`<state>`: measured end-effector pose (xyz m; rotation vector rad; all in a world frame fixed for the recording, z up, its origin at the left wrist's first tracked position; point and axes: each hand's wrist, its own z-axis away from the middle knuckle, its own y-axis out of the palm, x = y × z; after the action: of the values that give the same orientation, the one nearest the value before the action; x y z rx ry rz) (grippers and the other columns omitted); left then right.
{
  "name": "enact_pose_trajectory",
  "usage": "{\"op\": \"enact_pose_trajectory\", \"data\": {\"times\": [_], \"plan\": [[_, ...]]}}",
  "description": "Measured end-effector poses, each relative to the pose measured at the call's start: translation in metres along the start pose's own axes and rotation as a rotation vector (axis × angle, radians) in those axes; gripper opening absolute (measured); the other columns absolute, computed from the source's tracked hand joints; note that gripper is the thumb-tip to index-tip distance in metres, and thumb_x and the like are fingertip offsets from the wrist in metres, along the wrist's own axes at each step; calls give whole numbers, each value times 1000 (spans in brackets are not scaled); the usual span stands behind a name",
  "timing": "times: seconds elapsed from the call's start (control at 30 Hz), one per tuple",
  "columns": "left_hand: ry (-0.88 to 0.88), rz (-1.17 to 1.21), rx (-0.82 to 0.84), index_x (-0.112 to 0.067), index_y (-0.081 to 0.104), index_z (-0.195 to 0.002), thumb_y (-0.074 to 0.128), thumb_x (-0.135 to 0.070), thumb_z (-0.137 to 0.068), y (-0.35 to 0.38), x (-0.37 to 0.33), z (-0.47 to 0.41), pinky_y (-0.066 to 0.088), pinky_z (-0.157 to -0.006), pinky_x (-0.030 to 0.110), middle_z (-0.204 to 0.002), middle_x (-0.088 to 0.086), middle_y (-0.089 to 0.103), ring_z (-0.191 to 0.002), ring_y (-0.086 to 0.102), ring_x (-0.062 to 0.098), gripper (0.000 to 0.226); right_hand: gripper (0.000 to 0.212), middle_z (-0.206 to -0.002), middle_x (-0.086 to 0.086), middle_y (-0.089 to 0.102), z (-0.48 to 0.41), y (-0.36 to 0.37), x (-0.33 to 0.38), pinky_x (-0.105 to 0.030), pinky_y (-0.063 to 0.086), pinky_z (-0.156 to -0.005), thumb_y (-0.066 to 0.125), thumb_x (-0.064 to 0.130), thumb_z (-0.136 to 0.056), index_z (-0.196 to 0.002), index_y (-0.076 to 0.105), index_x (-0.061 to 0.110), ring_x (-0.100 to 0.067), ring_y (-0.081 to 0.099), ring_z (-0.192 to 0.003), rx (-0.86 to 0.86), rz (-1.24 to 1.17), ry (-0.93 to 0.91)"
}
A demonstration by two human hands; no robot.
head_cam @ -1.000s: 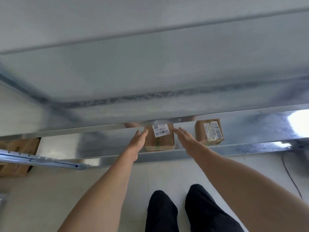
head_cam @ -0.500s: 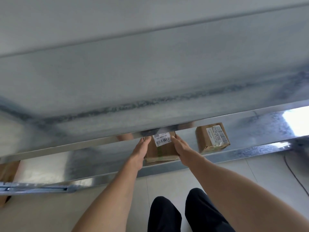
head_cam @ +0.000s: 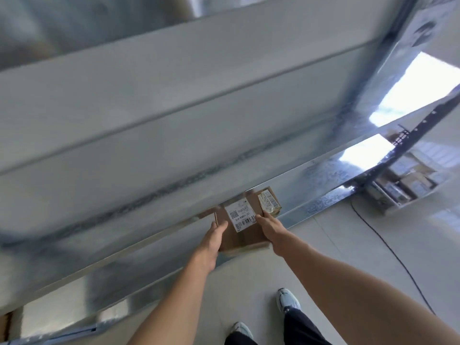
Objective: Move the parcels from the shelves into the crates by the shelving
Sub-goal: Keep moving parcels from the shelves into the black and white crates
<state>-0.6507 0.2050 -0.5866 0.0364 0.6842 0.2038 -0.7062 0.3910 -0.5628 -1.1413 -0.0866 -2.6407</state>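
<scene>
While between hands (head_cam: 213,241) (head_cam: 270,228), parcel (head_cam: 245,234) at shelf (head_cam: 311,188)

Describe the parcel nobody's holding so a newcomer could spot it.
On the low metal shelf, beside the floor, are two brown cardboard parcels. The loose parcel lies just beyond the right hand. Unlike the held parcel, no hand grips it.

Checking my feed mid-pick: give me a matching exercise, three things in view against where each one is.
Things:
1. near parcel
2. far parcel
3. black cable

Places:
A. on the floor tiles
B. on the shelf, beyond the right hand
C. held between the left hand and the right hand

Pairs: 1-C, 2-B, 3-A
</scene>
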Motion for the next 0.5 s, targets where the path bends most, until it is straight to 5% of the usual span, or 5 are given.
{"op": "enact_pose_trajectory", "data": {"times": [0.17, 0.27, 0.33, 0.43, 0.5], "plan": [[-15, -107, 80, -23, 24, -162, 68, -63, -81, 65, -18, 55, 36, -119, 43, -159, 0, 45, -139, 49, 21, 101, 35, -125, -16, 67, 58, -54, -14, -43, 55, -99, 46, 22, -106, -140, 49, 12, -32, 65, -113, -100, -61, 26], [13, -207, 154, -16, 49, -145, 52, -43, -104, 104, -25, 77, 54, -83, 28, -137, 6, 65, -108, 65, 14, 50, 31, -124, -18, 67, 89, -86, -18, -43, 57, -93, 48, 18, -106, -135, 50, 8, -33, 66, -110, -155, -109, 47], [26, -266, 193, -14, 56, -137, 43, -34, -110, 133, -31, 93, 54, -70, 25, -127, 6, 70, -96, 67, 10, 36, 27, -122, -16, 68, 113, -109, -21, -42, 58, -90, 49, 16, -105, -131, 53, 10, -30, 68, -104, -203, -162, 37], [64, -333, 263, -21, 58, -133, 40, -35, -111, 180, -36, 123, 52, -76, 26, -112, -4, 73, -98, 65, 8, 32, 16, -108, -10, 69, 150, -147, -26, -32, 57, -75, 49, 14, -106, -120, 56, 15, -21, 66, -89, -244, -250, 37], [85, -367, 291, -23, 61, -132, 42, -36, -110, 212, -40, 136, 53, -80, 29, -106, -9, 76, -100, 67, 8, 32, 19, -113, -8, 70, 171, -176, -28, -38, 57, -89, 52, 20, -103, -121, 57, 17, -25, 67, -100, -281, -266, 16]]}}
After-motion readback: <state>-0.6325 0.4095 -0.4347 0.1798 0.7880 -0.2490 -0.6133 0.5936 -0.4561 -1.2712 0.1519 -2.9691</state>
